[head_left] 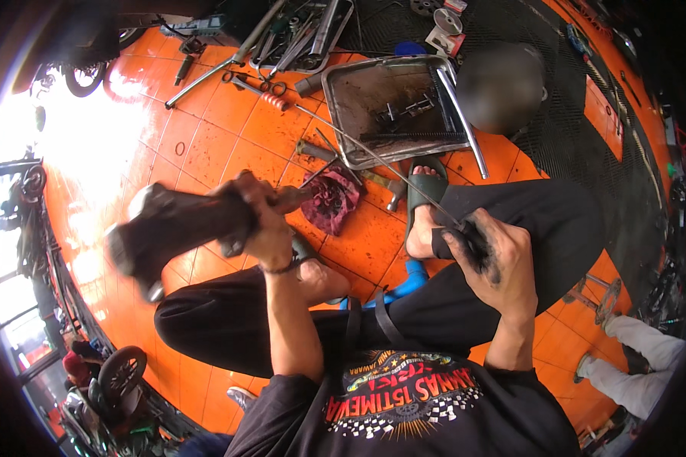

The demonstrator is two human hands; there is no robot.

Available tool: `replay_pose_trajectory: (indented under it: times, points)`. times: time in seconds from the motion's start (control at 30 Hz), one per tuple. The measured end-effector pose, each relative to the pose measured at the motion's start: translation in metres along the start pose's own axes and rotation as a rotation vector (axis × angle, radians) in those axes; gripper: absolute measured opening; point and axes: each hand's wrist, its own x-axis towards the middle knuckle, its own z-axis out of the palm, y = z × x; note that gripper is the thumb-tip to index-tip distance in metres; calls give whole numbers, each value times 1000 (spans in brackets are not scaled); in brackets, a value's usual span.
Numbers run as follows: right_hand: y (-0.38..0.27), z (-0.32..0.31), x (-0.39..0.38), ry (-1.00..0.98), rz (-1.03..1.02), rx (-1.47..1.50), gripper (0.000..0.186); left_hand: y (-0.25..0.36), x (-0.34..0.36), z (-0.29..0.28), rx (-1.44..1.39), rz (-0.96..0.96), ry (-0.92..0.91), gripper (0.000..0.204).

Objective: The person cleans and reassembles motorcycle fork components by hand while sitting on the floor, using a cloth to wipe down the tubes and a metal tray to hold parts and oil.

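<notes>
My left hand [265, 228] is wrapped round a dark, greasy metal part [183, 228] with lugs at its far end, raised at the left and smeared by motion. My right hand [495, 263], its fingers blackened, is closed on the near end of a long thin metal rod [366, 148]. The rod slants up and left toward a red-and-white handle [274, 100]; I cannot tell whether they are joined. A stained maroon cloth [331, 202] lies on the floor between my hands. Near it lies a hammer [395, 194], its handle partly hidden.
Ahead is a metal tray [351, 84] holding oily fluid, a spring and small parts; a shiny tube [463, 122] leans across its right side. Wrenches fill another tray [301, 38] behind. A blurred round shape [499, 87] is beyond. Another person's legs [644, 358] are at lower right.
</notes>
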Motion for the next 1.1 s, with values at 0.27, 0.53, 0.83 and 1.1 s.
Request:
replay_pose_trajectory:
  times: [0.27, 0.53, 0.83, 1.1]
  points:
    - [-17, -1, 7, -32, -5, 14, 21, -163, -55, -68, 427, -69, -247, 28]
    - [-11, -5, -5, 37, -12, 72, 23, -144, -34, -53, 316, -243, -157, 25]
    - [-9, 3, 3, 151, 120, 86, 24, 8, 35, -51, -122, -98, -147, 21]
    - [-8, 91, 5, -170, -7, -148, 30, 131, 152, -93, -345, -46, -123, 26]
